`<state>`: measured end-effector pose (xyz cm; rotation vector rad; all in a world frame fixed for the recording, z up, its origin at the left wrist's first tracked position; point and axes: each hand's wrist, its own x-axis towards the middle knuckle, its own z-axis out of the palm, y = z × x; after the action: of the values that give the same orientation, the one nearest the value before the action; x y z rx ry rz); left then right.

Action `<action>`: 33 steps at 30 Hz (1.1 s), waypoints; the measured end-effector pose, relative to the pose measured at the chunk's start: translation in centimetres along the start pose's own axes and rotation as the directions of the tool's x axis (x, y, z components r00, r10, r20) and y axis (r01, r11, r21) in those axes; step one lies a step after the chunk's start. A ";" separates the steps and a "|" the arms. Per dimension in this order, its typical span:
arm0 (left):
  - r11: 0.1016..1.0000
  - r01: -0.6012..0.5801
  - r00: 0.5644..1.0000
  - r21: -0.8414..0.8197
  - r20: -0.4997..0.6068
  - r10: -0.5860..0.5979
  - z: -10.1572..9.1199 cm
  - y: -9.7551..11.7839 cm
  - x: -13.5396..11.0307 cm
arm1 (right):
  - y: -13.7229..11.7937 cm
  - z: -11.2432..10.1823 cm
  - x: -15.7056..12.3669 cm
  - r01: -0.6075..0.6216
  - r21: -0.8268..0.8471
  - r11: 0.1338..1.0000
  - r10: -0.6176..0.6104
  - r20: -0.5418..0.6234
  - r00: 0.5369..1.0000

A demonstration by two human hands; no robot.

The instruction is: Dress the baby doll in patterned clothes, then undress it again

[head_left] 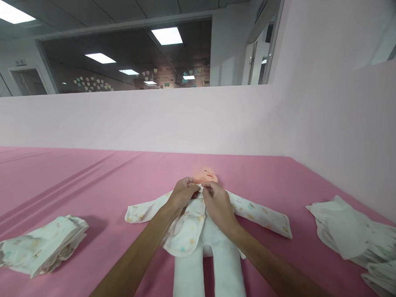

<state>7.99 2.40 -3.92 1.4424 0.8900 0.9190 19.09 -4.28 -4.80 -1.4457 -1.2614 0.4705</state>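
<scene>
A doll (206,174) lies on its back on the pink surface, its head away from me. It wears a white printed baby shirt (186,235) with both sleeves spread wide, and plain white fabric covers its body and legs. My left hand (183,194) pinches the shirt's edge at the neckline, just below the doll's head. Close beside it, my right hand (218,205) is closed on the same neckline, its fingertips nearly meeting the left ones. The front panel on the left hangs loose over the belly. Fingers hide the exact fastening at the neck.
Folded printed baby clothes (41,246) lie on the pink sheet (111,179) at the left. A stack of white cloths (358,234) lies at the right, near the wall. A pale padded wall (136,119) borders the far side and the right.
</scene>
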 end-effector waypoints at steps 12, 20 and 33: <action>0.865 -0.058 0.989 0.498 -0.091 0.118 0.0 -0.4 0.1 | 2.7 0.0 2.7 0.114 -0.333 0.936 -0.103 0.053 0.993; 0.659 -0.102 0.985 0.745 -0.016 0.171 0.6 0.7 -0.1 | 2.4 0.0 2.1 0.094 -0.284 0.954 -0.093 0.017 0.996; 0.544 -0.140 0.981 0.827 0.039 0.192 1.2 1.2 0.5 | 2.9 -0.1 2.1 0.043 -0.104 0.994 -0.048 -0.046 0.998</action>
<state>9.31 2.26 -2.70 2.3684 1.3506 0.6769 21.21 -2.01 -6.62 -1.5020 -1.2933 0.3424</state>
